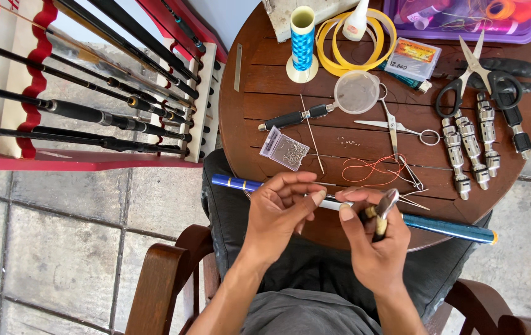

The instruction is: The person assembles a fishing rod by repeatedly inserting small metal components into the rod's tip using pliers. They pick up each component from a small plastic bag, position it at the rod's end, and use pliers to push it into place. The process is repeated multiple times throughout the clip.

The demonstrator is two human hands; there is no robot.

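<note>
- A long, slender blue fishing-rod blank [445, 228] with gold bands near its left end and a yellow tip at its right end is laid across the near edge of the round, dark-brown wooden counter [265, 93], above the person's lap.
- A pale, whitish section is seen at its middle, between the two hands.
- The left hand [281, 208] is curled over the rod, with thumb and fingertips pinched at that pale section.
- The right hand [374, 239] is closed around small metal pliers with dark handles [382, 211], whose nose is held against the rod.
- Orange thread [371, 167] and small silver scissors [402, 127] are seen just beyond on the counter.
</note>
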